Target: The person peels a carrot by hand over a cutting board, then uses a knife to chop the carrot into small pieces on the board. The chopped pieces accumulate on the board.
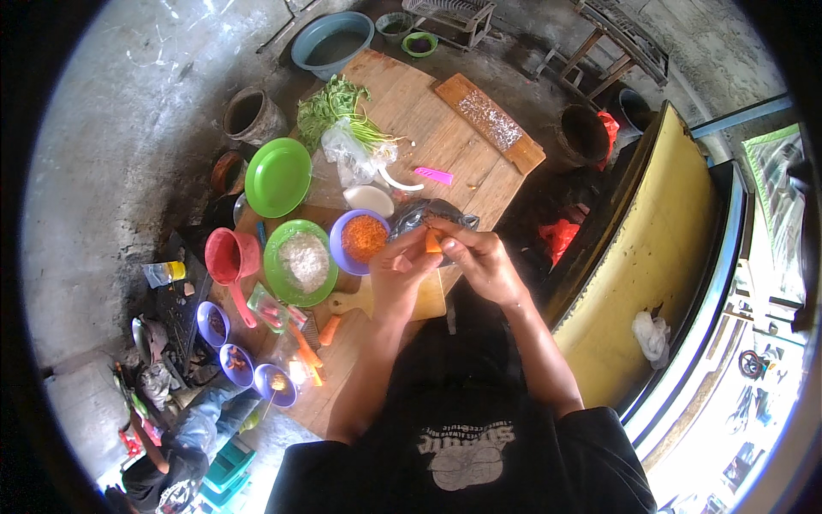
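A small orange carrot piece [433,241] is pinched between the fingertips of both hands, over the table's near edge. My left hand [403,265] holds it from one side and my right hand [478,256] from the other. Just left of my left hand stands a purple bowl [339,256] filled with finely cut carrot [364,239]. A black plastic bag [411,215] lies behind my fingers, partly hidden by them. Beneath my left hand and wrist, a wooden cutting board [431,295] is partly covered. An orange carrot [329,329] lies left of my left forearm.
On the wooden table [392,87] are a green plate of white powder [303,260], an empty green plate [278,177], leafy greens [334,109], a pink-handled tool [434,175], a red dipper [232,257] and small purple bowls [236,365]. Another person [173,462] is at lower left.
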`<state>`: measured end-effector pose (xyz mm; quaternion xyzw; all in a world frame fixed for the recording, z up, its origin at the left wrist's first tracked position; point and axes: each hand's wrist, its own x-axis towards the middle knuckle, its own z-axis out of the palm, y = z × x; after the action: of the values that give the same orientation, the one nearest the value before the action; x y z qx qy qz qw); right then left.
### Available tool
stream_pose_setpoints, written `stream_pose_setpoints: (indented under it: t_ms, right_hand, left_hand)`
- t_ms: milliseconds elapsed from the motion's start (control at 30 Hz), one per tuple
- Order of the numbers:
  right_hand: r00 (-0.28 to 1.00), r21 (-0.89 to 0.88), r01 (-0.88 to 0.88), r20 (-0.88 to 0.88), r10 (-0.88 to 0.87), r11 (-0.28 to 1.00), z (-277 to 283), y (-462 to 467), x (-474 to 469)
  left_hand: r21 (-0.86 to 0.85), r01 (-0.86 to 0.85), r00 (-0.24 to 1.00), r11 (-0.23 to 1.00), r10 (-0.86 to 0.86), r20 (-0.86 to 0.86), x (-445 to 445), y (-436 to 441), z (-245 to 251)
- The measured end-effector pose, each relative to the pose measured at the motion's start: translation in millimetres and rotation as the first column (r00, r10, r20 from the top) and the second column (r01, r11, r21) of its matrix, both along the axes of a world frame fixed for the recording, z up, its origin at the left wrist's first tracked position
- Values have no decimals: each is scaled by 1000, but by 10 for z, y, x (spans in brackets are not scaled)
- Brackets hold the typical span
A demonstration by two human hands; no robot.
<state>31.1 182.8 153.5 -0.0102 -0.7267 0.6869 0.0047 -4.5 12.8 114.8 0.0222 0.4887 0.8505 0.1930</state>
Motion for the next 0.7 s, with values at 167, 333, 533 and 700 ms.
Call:
stream_pose_setpoints:
  t_ms: [167,333,533,700]
  right_hand:
    - [998,45,5,-69,-2,999,-85,103,-91]
    - [998,-62,-44,-55,40,997,-170,208,-226]
    - [984,-24,-166,-67,164,986,-78,316,-246]
    - [983,56,-148,-97,153,987,5,207,-232]
  left_hand:
    - [23,-28,999,999,28,-24,-42,110,-12]
    - [14,-77,996,997,78,-31,-27,221,-20]
    - [29,-36,999,999,37,-19,-119,133,-99]
    - [62,46,998,997,-43,-53,-212,-26,-159]
